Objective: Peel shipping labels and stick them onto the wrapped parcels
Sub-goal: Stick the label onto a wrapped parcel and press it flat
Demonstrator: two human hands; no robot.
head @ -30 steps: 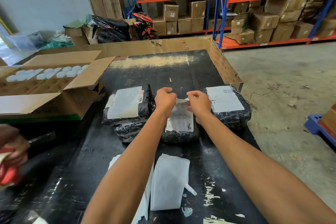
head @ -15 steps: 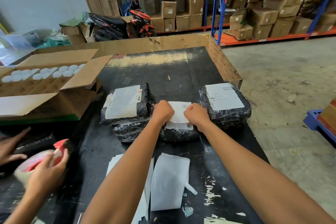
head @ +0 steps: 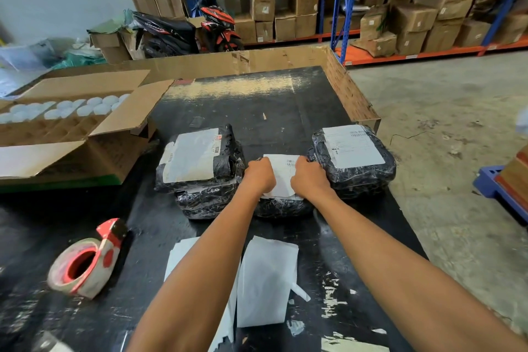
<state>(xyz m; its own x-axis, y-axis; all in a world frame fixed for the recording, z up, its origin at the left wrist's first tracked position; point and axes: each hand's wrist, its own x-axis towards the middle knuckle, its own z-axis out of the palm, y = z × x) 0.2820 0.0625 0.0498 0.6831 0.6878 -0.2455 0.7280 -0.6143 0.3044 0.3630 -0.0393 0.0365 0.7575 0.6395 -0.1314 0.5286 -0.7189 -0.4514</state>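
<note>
A white shipping label [head: 283, 177] lies on top of the middle black-wrapped parcel [head: 283, 207]. My left hand [head: 258, 177] holds its left edge and my right hand [head: 310, 180] its right edge, both with curled fingers and knuckles up. The fingertips are hidden under the hands. To the right sits a labelled parcel [head: 357, 177]. On the left a labelled parcel [head: 228, 163] rests on another wrapped parcel [head: 205, 203]. White label backing sheets [head: 265, 280] lie on the black table [head: 257, 111] under my forearms.
A red tape dispenser [head: 88, 260] lies on the table at the near left. An open cardboard box [head: 85, 151] with white caps stands at the left. A cardboard wall [head: 351, 94] lines the table's far and right edges. Shelving with boxes stands behind.
My hands lowered the label from above the middle parcel down onto its top. Another person's hands set the tape dispenser on the table and left the view.
</note>
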